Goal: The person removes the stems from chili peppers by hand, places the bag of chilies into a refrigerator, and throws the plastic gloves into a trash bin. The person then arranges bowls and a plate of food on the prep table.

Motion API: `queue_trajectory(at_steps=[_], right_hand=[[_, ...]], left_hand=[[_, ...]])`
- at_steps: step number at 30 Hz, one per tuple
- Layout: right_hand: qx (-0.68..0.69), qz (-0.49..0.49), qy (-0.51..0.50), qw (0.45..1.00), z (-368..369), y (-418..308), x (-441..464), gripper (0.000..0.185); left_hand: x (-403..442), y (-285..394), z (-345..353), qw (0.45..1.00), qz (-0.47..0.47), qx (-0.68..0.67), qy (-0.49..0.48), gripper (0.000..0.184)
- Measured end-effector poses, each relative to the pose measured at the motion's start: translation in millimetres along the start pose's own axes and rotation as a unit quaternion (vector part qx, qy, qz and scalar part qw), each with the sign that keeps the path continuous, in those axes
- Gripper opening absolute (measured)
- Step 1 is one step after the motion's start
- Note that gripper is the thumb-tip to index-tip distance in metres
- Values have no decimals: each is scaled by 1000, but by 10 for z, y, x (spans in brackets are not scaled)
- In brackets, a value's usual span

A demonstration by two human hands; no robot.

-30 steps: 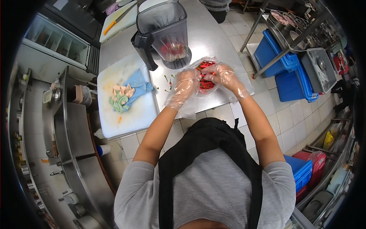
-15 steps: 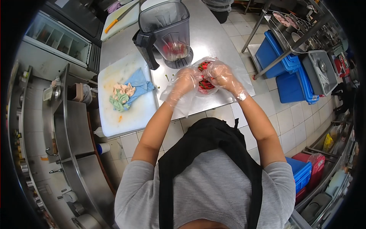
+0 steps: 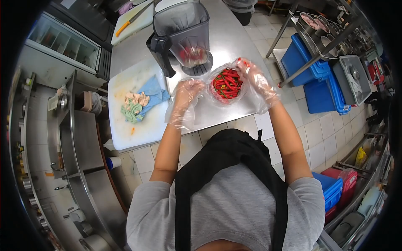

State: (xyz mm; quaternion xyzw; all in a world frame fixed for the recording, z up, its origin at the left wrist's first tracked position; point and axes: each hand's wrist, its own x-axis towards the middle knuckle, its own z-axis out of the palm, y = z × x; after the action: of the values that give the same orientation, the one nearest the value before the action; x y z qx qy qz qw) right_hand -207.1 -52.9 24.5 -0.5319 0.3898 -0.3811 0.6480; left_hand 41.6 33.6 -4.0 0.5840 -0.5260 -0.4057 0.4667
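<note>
A clear plastic bag sits on the steel table, its mouth wide and full of red chilies with green stems. My left hand, in a loose clear plastic glove, pinches the bag's left edge with curled fingers. On the opposite side, my right hand, gloved the same way, grips the bag's right rim, red showing at its fingertips. Just beyond the bag stands a dark blender jug with red and pale pieces at its bottom; its black handle points toward me.
Left of the jug lies a white cutting board with crumpled blue, green and peach cloths. Farther back, an orange-handled knife rests on another board. The steel table ends close to my body. Blue tubs stand right.
My hands have moved apart, left hand to the left and right hand to the right. The bag's mouth has widened, and the chilies show fully.
</note>
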Motion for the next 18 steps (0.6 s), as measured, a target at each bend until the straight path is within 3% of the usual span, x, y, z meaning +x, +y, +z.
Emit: queue_trajectory(at_steps=[1,2,5,6,8,10,12,14,16,18], right_hand=[[0,2,-2,1000,14,-80,0,33],[-16,-15,-27,999,12,-200,20,34],[-113,-113,-27,987,207,-766,127,37],[-130,-159,-34,978,251,-911,290,36],[-258,-292,-15,921,545,-1464,449,26],[-202,-398,-54,893,854,-1652,756,39],[-433,-474,-4,767,1109,-1736,1070,34],[-608,-370,-88,697,1350,-1567,1531,31],[-578,-388,-77,714,1314,-1584,1417,29],[-548,-405,-79,728,1263,-1632,1168,28]], left_hand=[[-26,3,-51,985,68,152,43,18],[-85,0,-75,968,48,238,68,13],[-81,-402,-135,943,86,311,80,12],[-132,-282,-86,955,16,292,57,14],[-165,-320,-47,943,48,323,63,16],[-166,-348,-49,929,87,353,70,18],[-177,-360,-63,914,125,368,117,23],[-176,-276,-86,916,102,367,128,23],[-149,-275,-124,918,75,362,144,24],[-131,-375,-177,913,144,351,150,20]])
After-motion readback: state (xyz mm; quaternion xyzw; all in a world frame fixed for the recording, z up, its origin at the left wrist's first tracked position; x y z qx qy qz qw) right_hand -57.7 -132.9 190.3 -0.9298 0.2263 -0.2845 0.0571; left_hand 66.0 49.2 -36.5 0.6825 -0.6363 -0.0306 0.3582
